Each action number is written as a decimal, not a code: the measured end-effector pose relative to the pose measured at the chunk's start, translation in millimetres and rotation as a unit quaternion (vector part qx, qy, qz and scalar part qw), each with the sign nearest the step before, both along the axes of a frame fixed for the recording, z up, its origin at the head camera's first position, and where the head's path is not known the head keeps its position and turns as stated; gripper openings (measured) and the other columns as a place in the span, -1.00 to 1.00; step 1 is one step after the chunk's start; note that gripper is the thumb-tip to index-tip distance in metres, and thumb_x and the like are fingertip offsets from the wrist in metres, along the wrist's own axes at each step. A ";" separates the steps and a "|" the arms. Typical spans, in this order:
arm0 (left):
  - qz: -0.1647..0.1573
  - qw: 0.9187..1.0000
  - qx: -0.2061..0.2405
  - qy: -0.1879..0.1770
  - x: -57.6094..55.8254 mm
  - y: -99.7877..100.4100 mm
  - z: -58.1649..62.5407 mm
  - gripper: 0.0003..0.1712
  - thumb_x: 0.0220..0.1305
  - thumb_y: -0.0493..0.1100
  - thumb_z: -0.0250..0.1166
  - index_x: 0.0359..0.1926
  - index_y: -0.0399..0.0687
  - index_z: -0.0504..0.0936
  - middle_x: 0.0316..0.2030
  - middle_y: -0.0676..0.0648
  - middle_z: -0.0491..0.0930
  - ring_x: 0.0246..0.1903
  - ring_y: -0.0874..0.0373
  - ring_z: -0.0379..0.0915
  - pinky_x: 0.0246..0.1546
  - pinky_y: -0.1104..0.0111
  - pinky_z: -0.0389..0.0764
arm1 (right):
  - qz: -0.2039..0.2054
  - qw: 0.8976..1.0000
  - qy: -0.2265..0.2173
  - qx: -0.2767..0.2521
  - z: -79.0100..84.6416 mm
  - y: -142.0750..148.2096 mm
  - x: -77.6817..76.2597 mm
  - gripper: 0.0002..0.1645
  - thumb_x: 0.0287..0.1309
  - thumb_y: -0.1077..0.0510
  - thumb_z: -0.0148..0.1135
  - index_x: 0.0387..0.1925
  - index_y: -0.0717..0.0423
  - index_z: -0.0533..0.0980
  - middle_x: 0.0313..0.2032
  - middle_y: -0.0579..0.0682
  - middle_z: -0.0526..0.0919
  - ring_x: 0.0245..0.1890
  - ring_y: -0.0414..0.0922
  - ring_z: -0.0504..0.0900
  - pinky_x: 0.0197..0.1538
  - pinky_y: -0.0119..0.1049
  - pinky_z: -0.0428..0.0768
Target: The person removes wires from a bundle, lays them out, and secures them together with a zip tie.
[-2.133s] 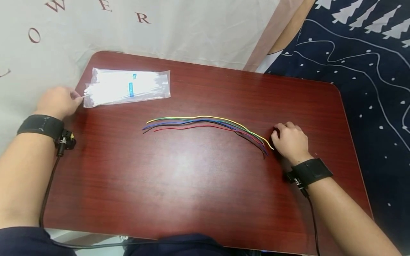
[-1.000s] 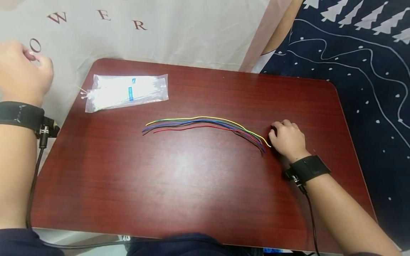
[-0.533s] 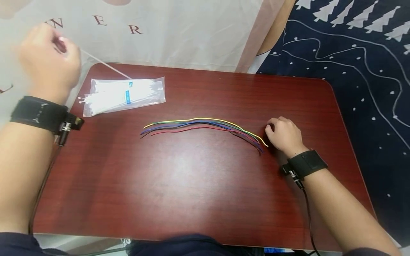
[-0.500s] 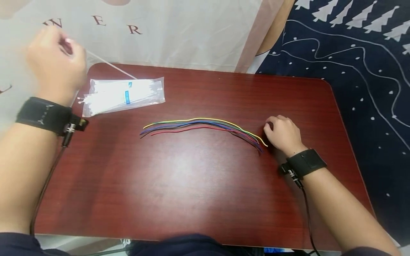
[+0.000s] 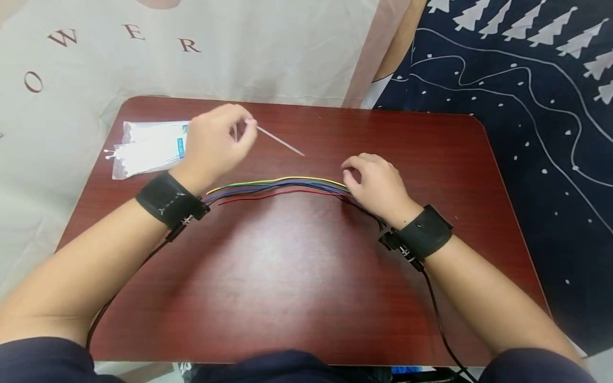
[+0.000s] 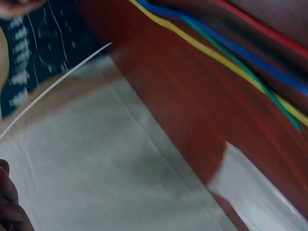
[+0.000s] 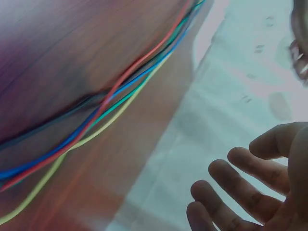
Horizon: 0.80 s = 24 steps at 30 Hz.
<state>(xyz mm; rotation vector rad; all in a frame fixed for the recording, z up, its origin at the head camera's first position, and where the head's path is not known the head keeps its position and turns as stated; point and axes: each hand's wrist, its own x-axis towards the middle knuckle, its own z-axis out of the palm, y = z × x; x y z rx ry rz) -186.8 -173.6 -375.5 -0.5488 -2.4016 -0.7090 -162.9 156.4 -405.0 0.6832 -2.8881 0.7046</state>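
Head view: left grip [image 5: 217,141], pinching strip [image 5: 282,142], overlaps bag [image 5: 150,149]; spread right grip [image 5: 375,186] overlaps wires [image 5: 287,183].

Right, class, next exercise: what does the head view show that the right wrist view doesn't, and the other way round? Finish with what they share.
Only the head view: the clear bag of white strips, the free length of the white strip pinched in the left hand, the black wristbands and the navy cloth.

Only the right wrist view: fingers from the palm side, spread and holding nothing.

Both: the right hand, coloured wires, tabletop, pale curtain, and the left hand, partly cut off in the wrist view.
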 end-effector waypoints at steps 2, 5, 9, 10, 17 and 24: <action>-0.032 0.999 0.001 0.000 5.0 13.0 -2.6 -0.75 0.49 -0.16 0.25 -0.25 -0.20 0.77 -0.42 -0.16 0.72 -0.44 -0.03 0.61 -0.40 0.21 0.48 | 0.016 1.000 0.005 -0.011 5.6 -7.7 4.6 -0.75 0.51 0.23 0.25 0.03 0.21 0.77 -0.11 0.17 0.81 -0.15 0.11 0.72 -0.08 0.03 0.69; -0.070 0.997 -0.010 0.007 12.1 29.0 -6.6 -0.78 0.49 -0.17 0.32 -0.25 -0.19 0.80 -0.43 -0.12 0.74 -0.47 0.01 0.62 -0.45 0.23 0.49 | 0.032 0.999 0.020 -0.032 11.6 -16.5 10.8 -0.80 0.46 0.24 0.36 0.01 0.21 0.77 -0.16 0.14 0.79 -0.17 0.09 0.76 -0.08 -0.02 0.73; -0.108 0.994 -0.017 0.017 19.8 45.9 -14.0 -0.81 0.48 -0.17 0.38 -0.27 -0.16 0.82 -0.44 -0.10 0.77 -0.51 0.05 0.63 -0.53 0.24 0.50 | 0.051 0.996 0.051 -0.057 13.8 -25.6 14.1 -0.77 0.38 0.26 0.46 0.02 0.23 0.76 -0.18 0.16 0.81 -0.19 0.07 0.82 -0.09 -0.02 0.79; -0.115 0.993 -0.018 0.020 21.7 49.1 -16.4 -0.82 0.47 -0.17 0.39 -0.28 -0.15 0.82 -0.44 -0.09 0.77 -0.52 0.06 0.64 -0.55 0.24 0.50 | 0.057 0.995 0.059 -0.061 13.1 -28.0 14.1 -0.76 0.37 0.27 0.47 0.03 0.24 0.75 -0.19 0.16 0.81 -0.20 0.07 0.82 -0.10 -0.02 0.79; -0.169 0.982 -0.034 0.070 31.5 67.6 -31.9 -0.86 0.38 -0.20 0.46 -0.38 -0.06 0.79 -0.52 0.02 0.70 -0.63 0.14 0.52 -0.66 0.30 0.42 | 0.087 0.987 0.117 -0.069 2.3 -36.1 17.2 -0.83 0.34 0.28 0.50 -0.06 0.20 0.79 -0.31 0.09 0.81 -0.31 0.03 0.77 -0.26 -0.03 0.72; -0.217 0.971 -0.062 0.079 29.3 69.5 -36.5 -0.83 0.35 -0.14 0.56 -0.38 -0.04 0.77 -0.51 0.04 0.66 -0.63 0.17 0.47 -0.66 0.30 0.44 | 0.110 0.979 0.171 -0.028 -5.5 -36.5 17.8 -0.92 0.37 0.29 0.45 -0.18 0.19 0.82 -0.33 0.08 0.84 -0.34 0.05 0.76 -0.25 -0.02 0.77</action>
